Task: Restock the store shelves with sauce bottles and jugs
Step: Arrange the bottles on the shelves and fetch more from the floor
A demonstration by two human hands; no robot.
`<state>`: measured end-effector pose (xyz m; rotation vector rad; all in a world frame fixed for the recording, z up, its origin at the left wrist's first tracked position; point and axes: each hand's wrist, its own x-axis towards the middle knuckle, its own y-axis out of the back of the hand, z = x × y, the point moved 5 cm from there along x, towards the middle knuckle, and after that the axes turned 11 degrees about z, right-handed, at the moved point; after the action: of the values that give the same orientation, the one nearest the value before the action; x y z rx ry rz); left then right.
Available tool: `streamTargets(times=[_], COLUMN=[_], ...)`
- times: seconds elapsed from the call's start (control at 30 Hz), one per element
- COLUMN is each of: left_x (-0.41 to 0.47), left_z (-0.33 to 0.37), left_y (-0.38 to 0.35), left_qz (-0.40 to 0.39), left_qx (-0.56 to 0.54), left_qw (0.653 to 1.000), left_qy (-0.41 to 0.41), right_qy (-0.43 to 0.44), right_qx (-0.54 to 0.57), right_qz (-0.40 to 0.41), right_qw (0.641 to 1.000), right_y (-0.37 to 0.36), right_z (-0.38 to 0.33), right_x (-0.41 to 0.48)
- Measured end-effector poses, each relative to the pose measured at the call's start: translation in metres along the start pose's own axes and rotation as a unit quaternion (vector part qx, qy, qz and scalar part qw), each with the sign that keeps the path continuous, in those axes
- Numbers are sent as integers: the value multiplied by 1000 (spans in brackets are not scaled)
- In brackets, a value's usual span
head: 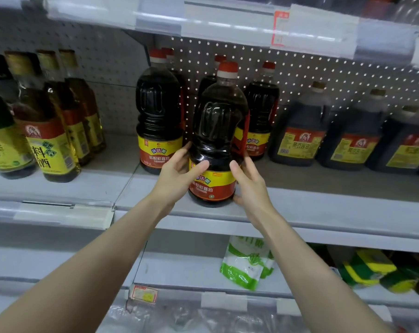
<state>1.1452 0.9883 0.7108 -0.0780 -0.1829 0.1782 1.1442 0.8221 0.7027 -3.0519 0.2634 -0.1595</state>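
Both hands clasped the dark sauce bottle (219,131), the left hand (179,170) and right hand (250,186) curled round its labelled base. It stood upright at the near edge of the shelf (323,212), before similar bottles (159,111).

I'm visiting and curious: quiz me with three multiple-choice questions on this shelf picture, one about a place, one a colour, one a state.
1. Where does the green-and-white plastic pouch lie? A) on the lower shelf B) on the top shelf C) on the floor
2. What colour is the cap of the held dark plastic sauce bottle? A) gold B) red C) green
3. What grips that bottle? A) one hand alone B) nothing C) both hands
Answers: 1A, it lies below the bottle's shelf; 2B, the cap is red; 3C, left hand and right hand both clasp it.
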Motion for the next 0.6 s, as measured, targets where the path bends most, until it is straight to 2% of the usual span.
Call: streamTargets(times=[0.23,0.6], left_x=[3,36], left_z=[-1,-10], left_y=[-8,-13], left_qz=[67,97], left_qx=[16,50], left_qw=[997,993], left_qy=[-30,-41], right_qy=[-45,-58], right_qx=[45,86], right_qz=[-9,16], right_qw=[998,994], right_y=[-3,-9], right_z=[4,13], right_x=[19,55])
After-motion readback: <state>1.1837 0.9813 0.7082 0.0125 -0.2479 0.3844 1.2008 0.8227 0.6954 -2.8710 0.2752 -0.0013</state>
